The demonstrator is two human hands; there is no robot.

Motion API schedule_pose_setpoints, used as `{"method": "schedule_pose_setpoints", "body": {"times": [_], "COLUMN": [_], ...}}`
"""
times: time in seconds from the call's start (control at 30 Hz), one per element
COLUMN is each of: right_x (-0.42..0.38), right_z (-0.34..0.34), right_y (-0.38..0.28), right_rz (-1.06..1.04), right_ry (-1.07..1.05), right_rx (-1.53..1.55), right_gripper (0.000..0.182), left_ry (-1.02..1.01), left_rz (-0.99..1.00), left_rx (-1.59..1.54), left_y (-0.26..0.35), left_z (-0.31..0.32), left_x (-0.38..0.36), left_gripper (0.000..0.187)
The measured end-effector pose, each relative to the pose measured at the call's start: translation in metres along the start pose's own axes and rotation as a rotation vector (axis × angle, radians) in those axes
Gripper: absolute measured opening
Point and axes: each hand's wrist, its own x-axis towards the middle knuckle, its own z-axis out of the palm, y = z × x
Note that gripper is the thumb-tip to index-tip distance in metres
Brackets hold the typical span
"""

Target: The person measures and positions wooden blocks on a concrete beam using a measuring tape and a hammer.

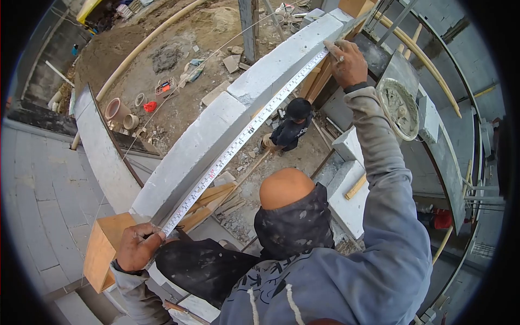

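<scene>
A white tape measure [241, 139] is stretched along the side of a row of pale lightweight blocks [197, 143]. At its near end my left hand [140, 246] is closed on the tape, beside a wooden board form [105, 252]. My right hand [346, 62] pinches the far end of the tape against the block's edge, with the fingertips on the upper edge. Whether the tape's case sits inside either hand is hidden. The blocks lie end to end, with a visible joint between them.
A bucket of grey mortar [400, 108] stands right of my right arm. Below, a person in a dark cap [297, 111] is on the rubble-strewn ground. Loose white blocks [349, 184] lie under my arm. A thin string [179, 81] crosses at the left, near several buckets [116, 110].
</scene>
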Motion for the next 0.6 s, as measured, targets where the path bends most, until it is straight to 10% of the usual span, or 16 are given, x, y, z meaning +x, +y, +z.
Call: {"method": "schedule_pose_setpoints", "body": {"times": [0.33, 0.6], "right_x": [-0.017, -0.030], "right_z": [0.049, 0.078], "right_y": [-0.063, -0.139], "right_rz": [-0.148, -0.101], "right_ry": [-0.380, -0.241], "right_rx": [0.267, 0.555], "right_gripper": [0.020, 0.010], "left_ry": [0.113, 0.563], "left_rz": [-0.182, -0.216], "left_rx": [0.172, 0.758], "left_y": [0.034, 0.183], "left_z": [-0.094, -0.187], "left_x": [-0.060, -0.103], "left_gripper": [0.017, 0.017]}}
